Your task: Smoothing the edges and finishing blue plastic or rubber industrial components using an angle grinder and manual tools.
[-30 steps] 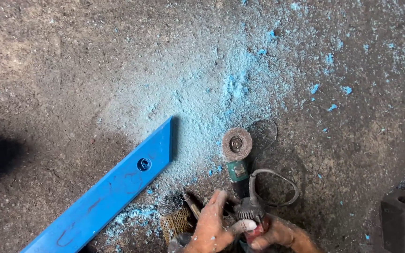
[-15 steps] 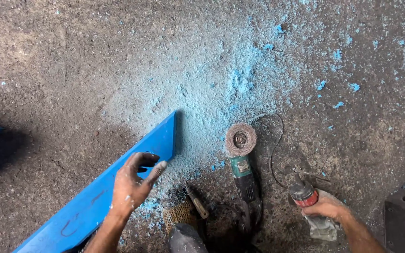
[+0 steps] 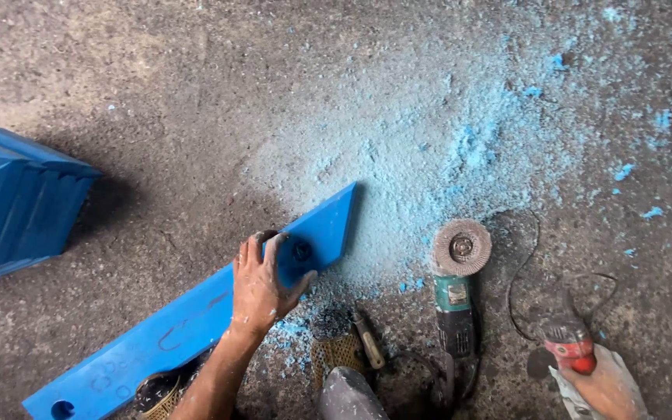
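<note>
Now left hand [image 3: 262,284] clamped over blue bar [image 3: 196,319], right hand [image 3: 596,385] gripping red-tipped tool [image 3: 569,346].

A long, flat blue plastic bar [image 3: 196,323] with holes near both ends is laid diagonally on dusty concrete; a small red-tipped tool [image 3: 570,350] is gripped nearby.

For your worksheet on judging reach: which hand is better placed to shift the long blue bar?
The left hand: it already rests on the long blue bar, fingers near its hole. The right hand is away, holding a red tool.
</note>
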